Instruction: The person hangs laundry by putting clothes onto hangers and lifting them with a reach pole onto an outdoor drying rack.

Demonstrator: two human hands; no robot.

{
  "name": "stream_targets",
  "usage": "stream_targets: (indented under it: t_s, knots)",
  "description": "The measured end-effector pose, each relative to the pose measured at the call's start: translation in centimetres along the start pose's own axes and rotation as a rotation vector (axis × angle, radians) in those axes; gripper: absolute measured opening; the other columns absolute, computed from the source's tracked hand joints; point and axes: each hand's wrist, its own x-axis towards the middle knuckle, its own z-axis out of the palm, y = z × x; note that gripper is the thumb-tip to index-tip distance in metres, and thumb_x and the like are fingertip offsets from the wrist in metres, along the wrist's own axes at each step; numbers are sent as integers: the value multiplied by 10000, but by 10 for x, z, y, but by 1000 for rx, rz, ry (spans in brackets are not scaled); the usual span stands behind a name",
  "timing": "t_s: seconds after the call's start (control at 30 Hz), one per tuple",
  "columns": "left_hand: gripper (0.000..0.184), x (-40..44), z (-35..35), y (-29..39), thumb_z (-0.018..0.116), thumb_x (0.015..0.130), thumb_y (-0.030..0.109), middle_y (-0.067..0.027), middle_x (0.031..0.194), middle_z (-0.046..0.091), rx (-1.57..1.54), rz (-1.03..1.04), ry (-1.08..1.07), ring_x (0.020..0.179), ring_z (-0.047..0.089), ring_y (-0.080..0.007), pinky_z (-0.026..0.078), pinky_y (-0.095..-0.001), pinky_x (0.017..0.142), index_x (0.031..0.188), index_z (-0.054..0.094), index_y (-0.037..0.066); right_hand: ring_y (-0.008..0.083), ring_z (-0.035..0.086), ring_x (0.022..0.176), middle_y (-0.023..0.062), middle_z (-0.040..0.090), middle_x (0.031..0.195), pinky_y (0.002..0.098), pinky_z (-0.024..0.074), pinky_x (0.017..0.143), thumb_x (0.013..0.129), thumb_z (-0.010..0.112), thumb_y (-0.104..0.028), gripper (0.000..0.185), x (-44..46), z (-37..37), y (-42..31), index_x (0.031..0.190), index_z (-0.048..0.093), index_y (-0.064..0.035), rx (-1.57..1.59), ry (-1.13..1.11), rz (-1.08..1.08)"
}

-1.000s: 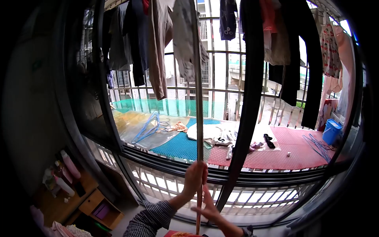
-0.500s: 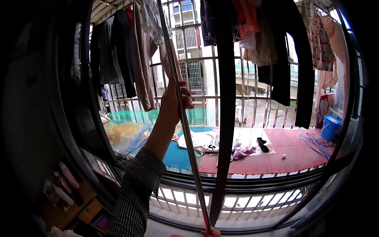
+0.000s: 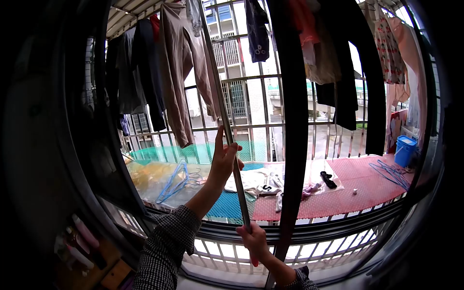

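Observation:
A long metal pole (image 3: 240, 191) rises at a slant from low centre to the top of the view. My left hand (image 3: 224, 157) is round its middle, index finger pointing up along it and the thumb across. Lower down, my right hand (image 3: 253, 240) grips the pole near its bottom end, where a red part shows below the fist. Beige trousers (image 3: 176, 63) hang just left of the pole's upper part, and a light grey garment (image 3: 194, 17) hangs close beside its upper stretch. The pole's top end is out of view.
Dark window frames (image 3: 295, 121) stand before a barred balcony. On its ledge lie blue hangers (image 3: 174, 183), white clothing (image 3: 246, 181), a black sock (image 3: 328, 180) and a pink mat (image 3: 357, 193), with a blue bucket (image 3: 405, 151) at right. Bottles (image 3: 84, 232) stand lower left.
Over the last half second, my left hand has moved down the pole, and my right hand has come up into view higher on it. The light grey garment has shifted upward.

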Motion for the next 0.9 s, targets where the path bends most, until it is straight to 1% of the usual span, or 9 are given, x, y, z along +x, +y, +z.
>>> stream_targets:
  t_s: [0.07,0.2,0.33,0.37,0.47,0.53,0.57,0.77,0.9]
  knots:
    - [589,16,-10,-3,432,943,161,-152,874,573,-25,-14,40,477,577,-166,503,-300,422,1432,104,195,33,420,459,-39,451,539,214,331,393,845,656,-207,240,25,11,0,751,515,-38,-54,1,64]
    - [575,38,-28,-8,436,940,144,-138,856,582,-39,-28,39,498,581,-167,501,-297,421,1426,132,193,45,418,528,-33,461,560,241,356,456,830,672,-230,251,48,25,13,755,536,-32,-176,73,-77]
    - [573,49,-37,-7,436,939,142,-129,841,594,-68,4,16,486,584,-176,494,-302,407,1427,140,190,54,428,552,-28,464,565,251,366,478,825,677,-241,267,58,33,-8,738,537,-31,-142,66,6]
    - [574,53,-40,-4,437,938,142,-131,846,596,-74,-3,14,484,585,-178,492,-301,405,1427,140,190,44,430,533,-32,464,556,242,362,463,821,682,-255,280,63,37,-4,735,535,-34,-173,97,-62]
    - [578,67,-48,-2,443,937,143,-135,859,605,-89,-22,7,490,594,-183,507,-310,412,1428,145,206,93,449,540,10,505,578,283,386,498,831,657,-349,346,74,40,-12,784,544,-26,-177,56,15]
    - [583,69,-50,2,448,935,144,-135,853,605,-105,-35,0,493,597,-185,517,-315,418,1429,146,216,84,432,535,-7,488,577,271,372,491,830,663,-335,331,79,41,-9,777,543,-32,-107,24,49]
    - [571,67,-51,7,436,945,148,-135,885,568,-87,-68,-24,549,595,-155,525,-289,473,1428,145,237,80,424,532,-16,480,576,266,365,487,830,665,-328,323,81,41,-8,774,542,-34,-69,7,65]
    - [602,81,-54,-2,473,930,169,-148,898,592,-41,-64,12,522,606,-178,529,-307,430,1430,143,230,19,394,485,-49,457,568,193,314,423,835,668,-292,277,89,41,-21,775,537,-55,163,-67,161]
    - [635,72,-54,-10,495,919,177,-151,881,582,-98,-53,-16,531,609,-178,539,-304,446,1430,118,208,41,410,369,-37,437,489,203,304,314,861,630,-288,282,86,36,-7,760,485,-69,123,-96,77]
